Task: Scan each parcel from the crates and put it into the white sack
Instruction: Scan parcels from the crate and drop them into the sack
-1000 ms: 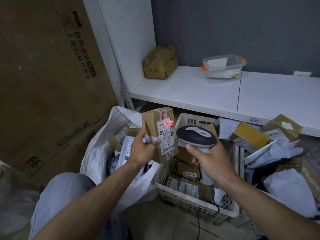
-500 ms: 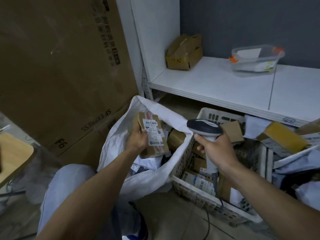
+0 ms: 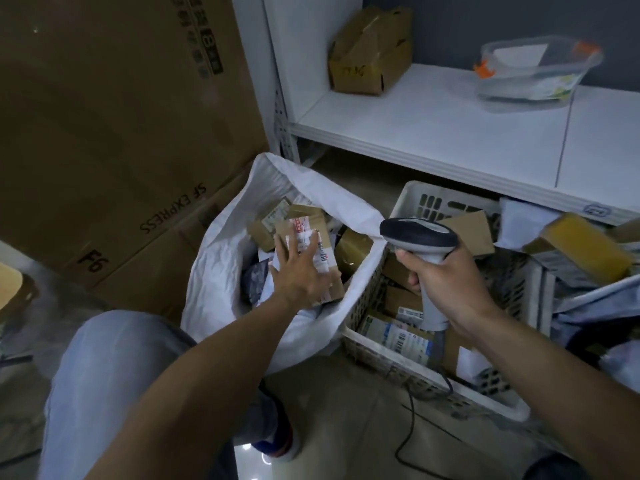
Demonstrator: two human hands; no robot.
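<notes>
Left grip (image 3: 301, 271), fingers straight, rested on a box (image 3: 325, 247) lying inside the white sack (image 3: 214, 271); right grip (image 3: 446, 275) clasped the scanner (image 3: 415, 232). Beyond, the crate (image 3: 415, 374) held more parcels (image 3: 398, 336), so the task was judged part done.

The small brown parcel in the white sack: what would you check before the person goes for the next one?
1. Small brown cardboard parcel lies inside the white woven sack: ok.
2. Left hand clear of the parcel: not ok, its straight fingers touch it.
3. Grey handheld barcode scanner held in the right hand: ok.
4. White plastic crate holds more parcels to pick: ok.
5. Sack has room for more: cannot tell, its depth is hidden.
</notes>
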